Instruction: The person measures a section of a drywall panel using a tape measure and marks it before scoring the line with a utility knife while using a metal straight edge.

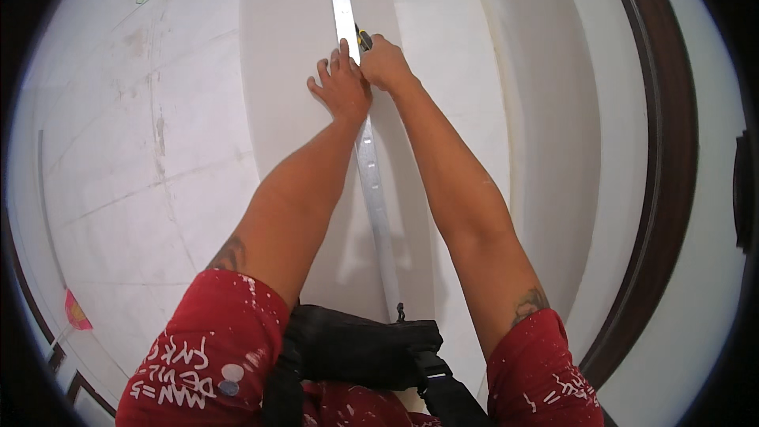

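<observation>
A long silver metal strip [341, 1] with a row of small raised marks runs lengthwise over a pale grey flat board [292, 24]. My left hand [346, 93] lies on the strip with its fingers spread, pressing down and gripping nothing. Just to its right, my right hand [387, 63] is closed round a black and yellow utility knife [364, 39], held against the strip's right edge. Its blade tip is too small to make out. Both hands are close together, and the left covers a stretch of the strip.
Under the board spreads a white tiled floor [118, 158] with stains and dark joints. A dark brown frame [652, 95] curves along the right side. At the far left lies a pink object [77, 311]. A black bag [364, 346] hangs at my front.
</observation>
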`<state>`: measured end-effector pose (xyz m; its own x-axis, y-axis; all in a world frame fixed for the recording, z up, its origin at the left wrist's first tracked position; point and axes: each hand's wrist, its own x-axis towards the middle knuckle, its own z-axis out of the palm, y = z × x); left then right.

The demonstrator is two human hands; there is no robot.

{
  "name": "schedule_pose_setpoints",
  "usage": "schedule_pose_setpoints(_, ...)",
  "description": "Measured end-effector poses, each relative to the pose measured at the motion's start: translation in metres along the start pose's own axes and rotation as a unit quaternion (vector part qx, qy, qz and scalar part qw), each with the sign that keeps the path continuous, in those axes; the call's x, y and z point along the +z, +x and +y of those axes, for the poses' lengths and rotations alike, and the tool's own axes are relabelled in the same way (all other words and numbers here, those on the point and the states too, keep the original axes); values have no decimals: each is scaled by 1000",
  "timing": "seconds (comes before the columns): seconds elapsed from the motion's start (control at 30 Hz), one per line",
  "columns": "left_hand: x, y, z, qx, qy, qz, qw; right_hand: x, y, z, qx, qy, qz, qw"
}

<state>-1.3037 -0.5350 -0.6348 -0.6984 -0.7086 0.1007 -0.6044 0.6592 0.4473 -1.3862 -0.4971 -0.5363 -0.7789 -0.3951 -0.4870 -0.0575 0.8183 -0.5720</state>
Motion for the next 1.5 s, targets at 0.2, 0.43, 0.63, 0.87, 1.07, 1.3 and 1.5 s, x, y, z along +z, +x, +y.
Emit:
schedule_pose_setpoints(0.2, -7, 14, -2, -11, -18, -30, 999, 5, -61, 19, -2, -13, 23, 1000)
schedule_pose_setpoints(0.43, -23, 24, -2, 40, 10, -14, 999, 15, -161, 61, -12, -27, 7, 1000)
schedule_pose_setpoints(0.63, -29, -38, -11, 21, 48, -22, 998, 67, -353, 157, 42, -28, -37, 998)
schedule_pose_setpoints(0.87, -46, -93, -18, 18, 34, -35, 999, 140, -624, 270, 190, -12, -96, 977)
schedule_pose_setpoints(1.07, -44, -86, -13, 6, 30, -29, 999, 91, -706, 288, 333, -61, -263, 903)
schedule_pose_setpoints(1.3, -38, -82, -14, 46, 44, 46, 997, 78, -375, 225, 29, 53, 68, 996)
schedule_pose_setpoints(1.5, -39, -77, -14, 5, -5, -28, 1000, 28, -88, 67, -79, 35, 105, 991)
